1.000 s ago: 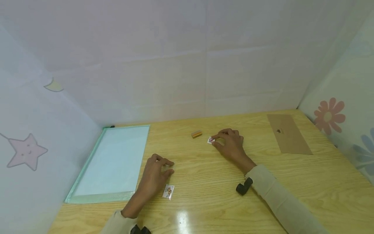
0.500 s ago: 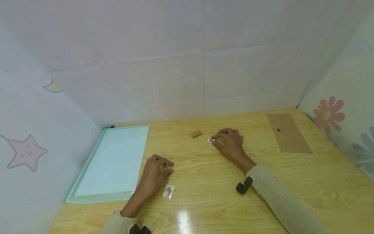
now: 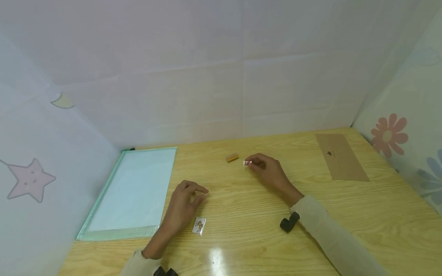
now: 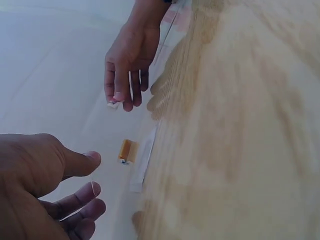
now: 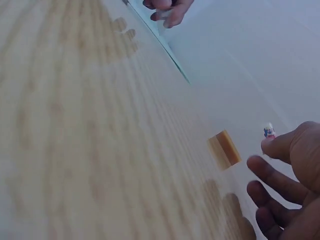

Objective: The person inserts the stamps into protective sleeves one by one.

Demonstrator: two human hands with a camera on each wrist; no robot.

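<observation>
Thumb and index finger of my right hand (image 3: 271, 172) pinch a small white picture sticker (image 3: 247, 163) with red and blue print, raised in the right wrist view. Nearer to me, my left hand (image 3: 180, 207) holds a thin clear piece of film (image 5: 162, 14) between thumb and fingertip; in the left wrist view only its fine edge shows. Just below that hand lies a second small picture card (image 3: 199, 226), glossy, with a brown figure on it. A small orange and brown block (image 3: 232, 158) sits left of the right hand's fingertips.
A pale zip pouch (image 3: 134, 188) with a green border lies flat on the left of the wooden table (image 3: 241, 237). Toward the right lies a brown paper envelope (image 3: 342, 157) with a dark print. Cloth-like walls (image 3: 193, 96) enclose the back and sides.
My right hand has shifted slightly left and tilted the sticker, so it looks narrower. The left hand's fingertips have moved a little to the right and up. The other things stay put.
</observation>
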